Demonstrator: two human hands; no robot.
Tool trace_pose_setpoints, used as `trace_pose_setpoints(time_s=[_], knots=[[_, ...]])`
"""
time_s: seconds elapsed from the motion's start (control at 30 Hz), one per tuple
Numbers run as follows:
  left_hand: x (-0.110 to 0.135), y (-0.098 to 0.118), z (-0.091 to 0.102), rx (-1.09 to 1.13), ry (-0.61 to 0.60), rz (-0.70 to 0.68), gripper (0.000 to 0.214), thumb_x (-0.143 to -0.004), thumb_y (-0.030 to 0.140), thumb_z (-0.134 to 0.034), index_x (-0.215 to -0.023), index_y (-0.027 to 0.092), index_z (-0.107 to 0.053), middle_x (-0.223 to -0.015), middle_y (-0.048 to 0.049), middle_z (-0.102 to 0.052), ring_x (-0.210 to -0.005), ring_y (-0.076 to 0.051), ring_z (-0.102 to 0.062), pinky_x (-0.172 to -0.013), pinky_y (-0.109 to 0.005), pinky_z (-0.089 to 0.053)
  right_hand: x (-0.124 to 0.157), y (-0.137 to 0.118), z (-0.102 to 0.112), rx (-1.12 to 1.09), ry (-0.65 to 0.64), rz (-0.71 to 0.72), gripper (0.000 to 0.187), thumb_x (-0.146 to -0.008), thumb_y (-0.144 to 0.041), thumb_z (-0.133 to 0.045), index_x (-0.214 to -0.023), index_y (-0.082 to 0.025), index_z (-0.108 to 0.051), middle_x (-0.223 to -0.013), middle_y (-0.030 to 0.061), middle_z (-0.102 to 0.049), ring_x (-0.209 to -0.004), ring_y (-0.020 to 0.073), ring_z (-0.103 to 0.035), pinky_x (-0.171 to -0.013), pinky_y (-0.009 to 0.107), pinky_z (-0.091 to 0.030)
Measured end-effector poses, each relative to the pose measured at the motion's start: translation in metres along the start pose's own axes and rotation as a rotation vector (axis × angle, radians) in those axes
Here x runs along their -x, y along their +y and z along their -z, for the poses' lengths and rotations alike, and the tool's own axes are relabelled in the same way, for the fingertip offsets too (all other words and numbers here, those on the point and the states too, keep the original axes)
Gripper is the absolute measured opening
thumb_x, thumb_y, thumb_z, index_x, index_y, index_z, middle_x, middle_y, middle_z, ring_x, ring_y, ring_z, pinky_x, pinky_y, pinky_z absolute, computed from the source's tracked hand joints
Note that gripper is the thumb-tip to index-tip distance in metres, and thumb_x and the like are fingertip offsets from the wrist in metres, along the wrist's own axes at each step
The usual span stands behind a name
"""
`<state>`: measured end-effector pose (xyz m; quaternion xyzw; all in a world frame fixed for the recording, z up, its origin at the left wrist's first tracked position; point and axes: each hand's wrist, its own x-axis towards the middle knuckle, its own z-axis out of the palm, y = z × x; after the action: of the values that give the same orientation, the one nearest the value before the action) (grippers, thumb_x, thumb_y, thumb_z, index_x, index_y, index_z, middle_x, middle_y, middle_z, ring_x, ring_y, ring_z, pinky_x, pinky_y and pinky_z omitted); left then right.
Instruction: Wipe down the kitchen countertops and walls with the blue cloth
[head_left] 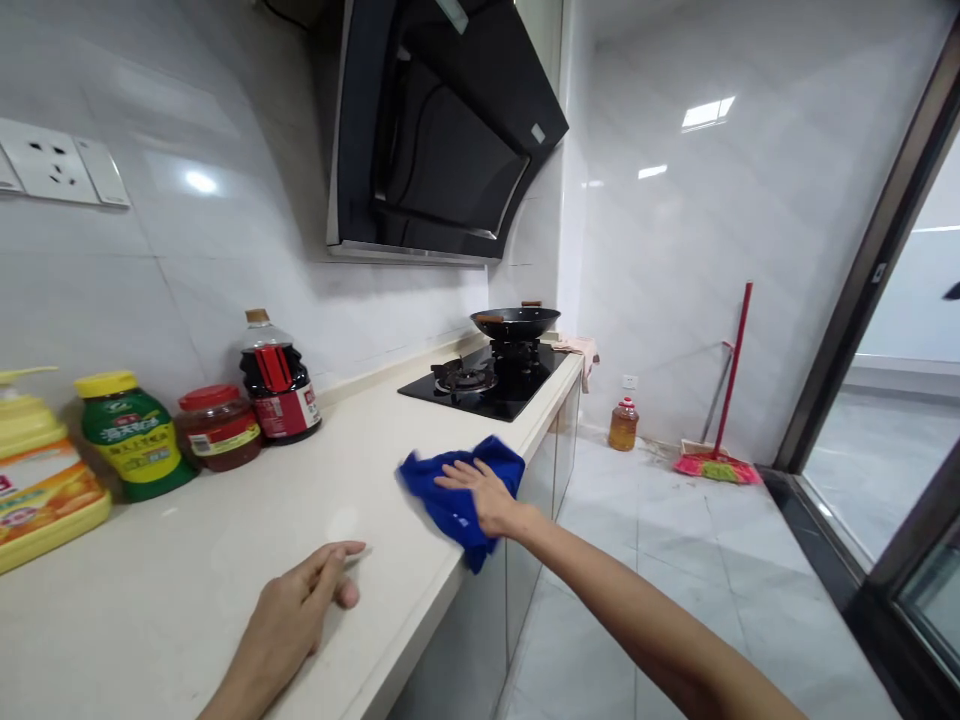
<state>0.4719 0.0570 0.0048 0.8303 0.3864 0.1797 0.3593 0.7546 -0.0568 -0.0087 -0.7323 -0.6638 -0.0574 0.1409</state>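
Note:
A dark blue cloth [442, 495] lies on the cream countertop [225, 560], partly draped over its front edge. My right hand [484, 492] presses flat on the cloth with its fingers stretched and spread. Nearer to me, my left hand [304, 595] is over the counter with nothing in it; the index finger points forward and the other fingers are loosely bent. Bare counter separates it from the cloth.
A yellow pump bottle [45, 480], a green bottle [135, 440], a red-lidded jar [219, 430] and a dark sauce bottle [279, 385] line the wall. Beyond are a gas stove [517, 390], a wok [516, 323] and the range hood [450, 140]. A broom [731, 380] and oil jug [622, 427] stand on the floor.

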Motion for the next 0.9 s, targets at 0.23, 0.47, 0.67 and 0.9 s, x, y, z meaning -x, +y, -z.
trace_pose_setpoints(time_s=[0.23, 0.47, 0.67, 0.9], knots=[[-0.004, -0.007, 0.000, -0.249, -0.070, -0.007, 0.063, -0.095, 0.064, -0.020, -0.121, 0.028, -0.065, -0.091, -0.0006, -0.071, -0.098, -0.023, -0.065, -0.084, -0.033, -0.043, 0.007, -0.017, -0.009, -0.058, 0.015, -0.200, 0.057, -0.104, -0.047, -0.035, -0.155, -0.024, -0.048, -0.165, 0.0057, -0.041, -0.151, 0.0394, -0.032, -0.122, 0.064, -0.021], [-0.001, -0.010, -0.005, -0.344, -0.053, 0.021, 0.061, -0.095, 0.061, -0.018, -0.120, 0.038, -0.069, -0.103, -0.0012, -0.074, -0.107, -0.025, -0.065, -0.089, -0.035, -0.043, -0.003, 0.033, 0.000, -0.046, -0.037, -0.256, 0.069, -0.101, -0.055, -0.039, -0.159, -0.017, -0.041, -0.164, 0.0117, -0.041, -0.148, 0.0357, -0.037, -0.126, 0.056, -0.015], [-0.003, -0.013, -0.009, -0.325, -0.052, 0.086, 0.063, -0.095, 0.067, -0.015, -0.120, 0.039, -0.066, -0.094, 0.0002, -0.073, -0.096, -0.024, -0.067, -0.078, -0.032, -0.044, -0.029, 0.099, -0.002, 0.008, -0.037, -0.409, 0.076, -0.101, -0.059, -0.038, -0.158, -0.009, -0.040, -0.164, 0.0168, -0.039, -0.152, 0.0315, -0.033, -0.128, 0.045, -0.015], [-0.012, -0.020, -0.008, -0.317, -0.065, 0.104, 0.059, -0.094, 0.070, -0.022, -0.119, 0.040, -0.066, -0.125, 0.0026, -0.071, -0.103, -0.023, -0.067, -0.071, -0.030, -0.045, -0.042, 0.118, -0.001, 0.023, -0.055, -0.437, 0.072, -0.102, -0.058, -0.035, -0.158, -0.015, -0.040, -0.164, 0.0098, -0.042, -0.152, 0.0264, -0.031, -0.127, 0.044, -0.016]])
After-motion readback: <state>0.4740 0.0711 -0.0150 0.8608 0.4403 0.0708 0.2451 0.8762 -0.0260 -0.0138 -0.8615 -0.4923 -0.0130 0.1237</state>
